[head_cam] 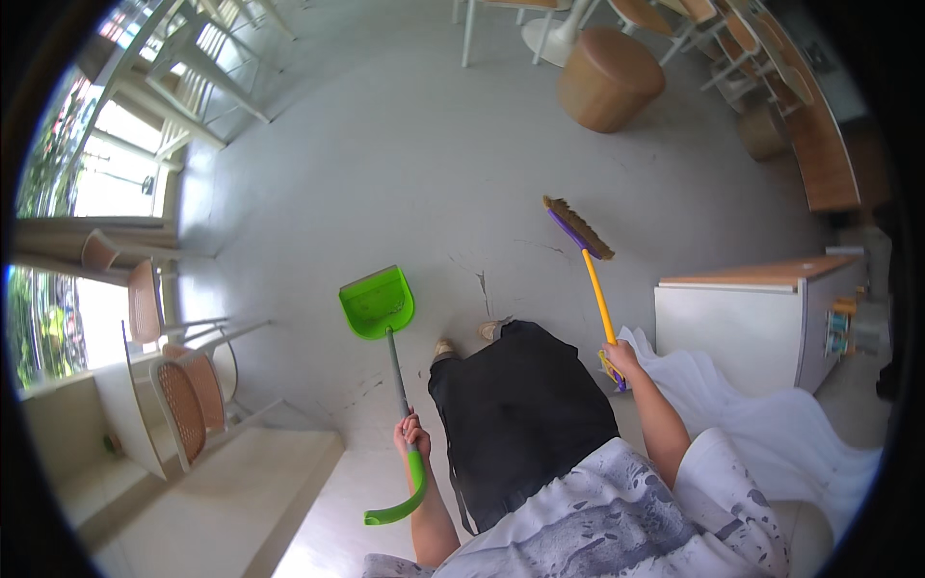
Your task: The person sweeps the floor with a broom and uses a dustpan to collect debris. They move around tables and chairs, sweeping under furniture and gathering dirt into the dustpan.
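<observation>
My left hand (412,436) is closed around the grey pole of a long-handled green dustpan (377,302), just above its curved green grip. Some debris lies in the pan, whose front lip faces away from me. In my right hand (620,358) is the yellow handle of a broom (582,233), near its purple end. A yellow loop or cord hangs by that hand. The broom's purple head carries brown bristles and is out ahead to the right, apart from the dustpan. Whether the bristles touch the grey floor (405,166) is hard to tell.
A brown pouf (611,79) stands ahead to the right, near chairs and a white table base (553,40). To the right are a white cabinet (730,332) and white sheer fabric (730,412). Chairs (189,404) and a pale counter (238,498) line the left side.
</observation>
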